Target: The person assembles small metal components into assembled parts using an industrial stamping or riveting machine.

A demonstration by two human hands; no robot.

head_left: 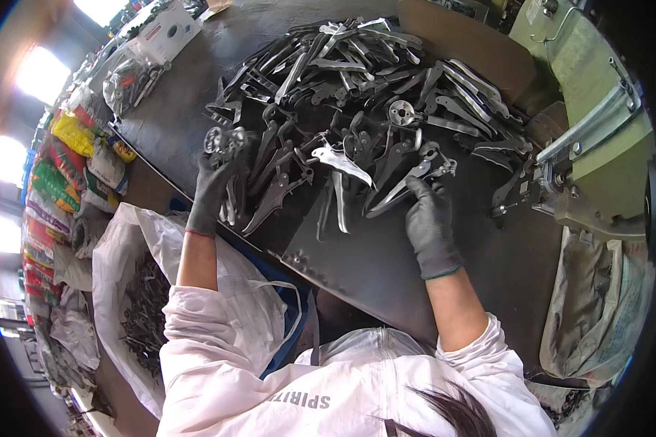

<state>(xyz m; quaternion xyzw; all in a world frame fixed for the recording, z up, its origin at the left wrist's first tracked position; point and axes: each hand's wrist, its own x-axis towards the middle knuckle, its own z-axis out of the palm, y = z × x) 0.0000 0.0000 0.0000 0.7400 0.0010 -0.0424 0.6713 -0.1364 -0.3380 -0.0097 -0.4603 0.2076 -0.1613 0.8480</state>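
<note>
1. The left hand point(213, 188), in a dark knit glove, sits at the left edge of the heap point(357, 95) of metal parts; its fingers are clenched round a small part point(222, 138) with ring-shaped ends, blurred, held just above the surface point(386, 269)

2. The right hand point(431, 226), gloved alike, lies flat on the surface at the heap's near edge; its fingers touch the lower end of a long plier-like piece point(408, 178); whether they grip it or only press it I cannot tell

3. That piece runs slantwise, its long axis going from lower left to upper right; it lies just ahead of the right fingertips, so the right hand is the nearer; the left is well apart from it

4. The parts are dull grey steel, flat, curved handles and jaws, tangled and overlapping; one paler blade point(340, 162) lies between the two hands

5. The surface is a dark, smooth sheet; a white sack point(124, 247) holding more dark parts stands to the lower left; a green machine point(598, 146) stands at the right
</note>
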